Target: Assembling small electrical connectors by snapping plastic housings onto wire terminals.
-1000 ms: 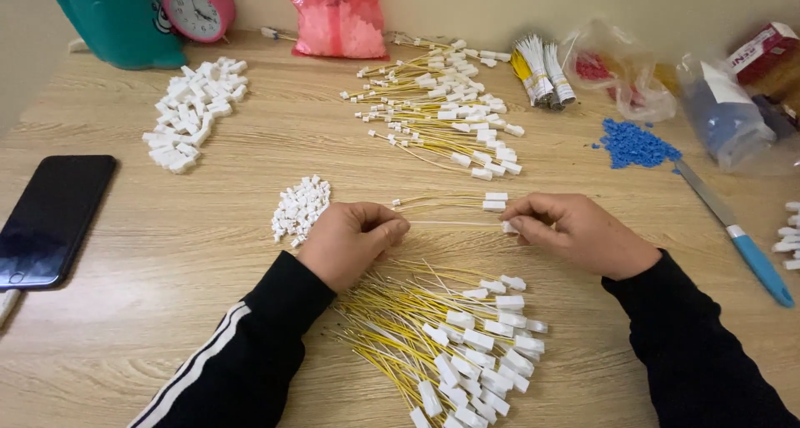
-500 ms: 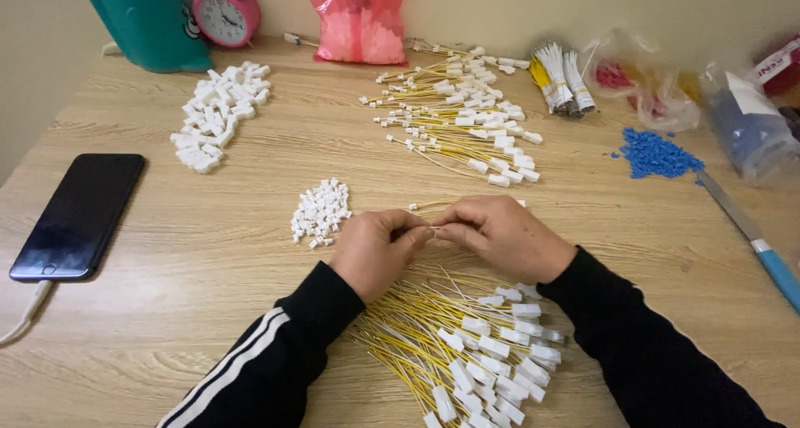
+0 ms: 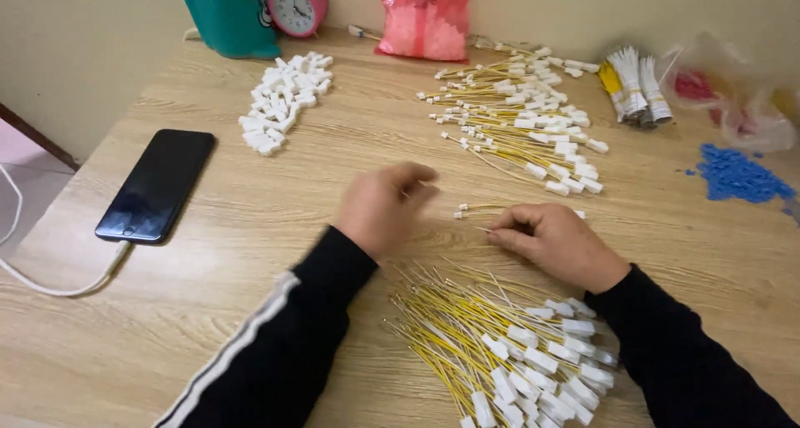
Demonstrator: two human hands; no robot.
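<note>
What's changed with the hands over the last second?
The left hand has drawn apart from the right hand and now covers the small heap of white connectors. The right hand stays on a yellow wire. The wire piles and phone look unmoved.

Hands: parted since half a second ago. Left hand (image 3: 385, 205) now over the small connector heap (heap hidden); right hand (image 3: 554, 243) pinching a wire (image 3: 477, 210).

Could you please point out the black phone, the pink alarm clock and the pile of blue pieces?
black phone (image 3: 157, 184), head view, middle of its dark screen.
pink alarm clock (image 3: 297, 5), head view, centre of its white dial.
pile of blue pieces (image 3: 737, 175), head view, middle of the heap.
</note>
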